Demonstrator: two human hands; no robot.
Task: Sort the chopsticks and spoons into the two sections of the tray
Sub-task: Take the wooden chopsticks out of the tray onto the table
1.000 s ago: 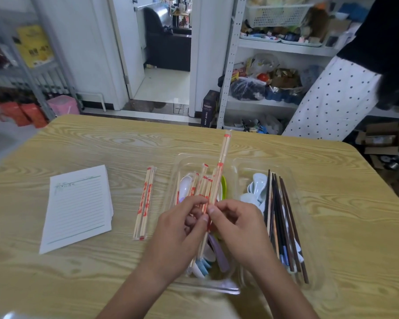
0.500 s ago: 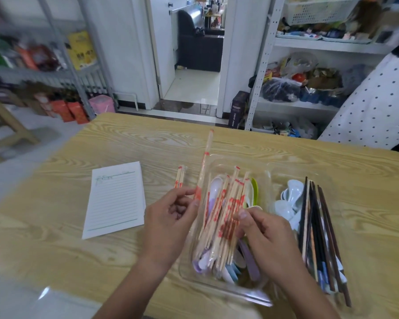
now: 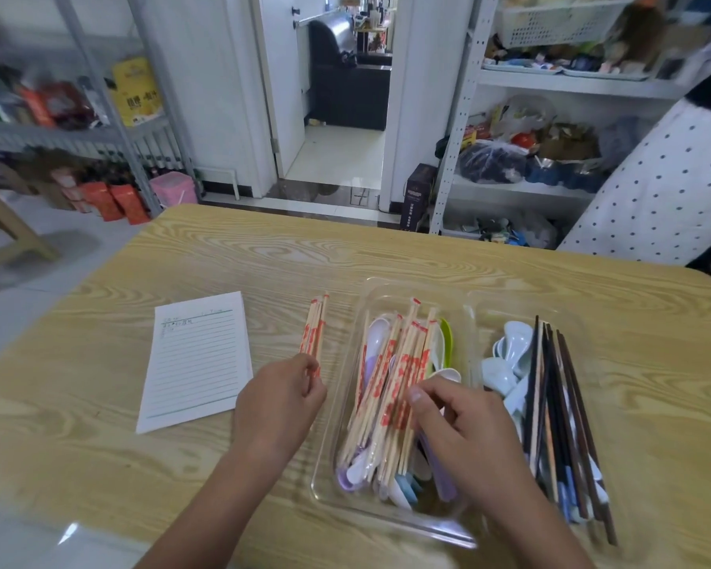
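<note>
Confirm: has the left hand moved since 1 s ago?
Yes: left hand went left, from over the tray to the loose chopsticks beside it.

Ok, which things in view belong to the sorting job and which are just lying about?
Job:
clear tray
wrapped chopsticks in its left section
wrapped chopsticks beside the tray
plastic spoons under the left pile
pale blue spoons
dark chopsticks

Lying about:
lined notepad
stocked shelves

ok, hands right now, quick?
Left hand: fingertips at the loose chopsticks on the table; grip cannot be told.
Right hand: pinching wrapped chopsticks in the tray.
</note>
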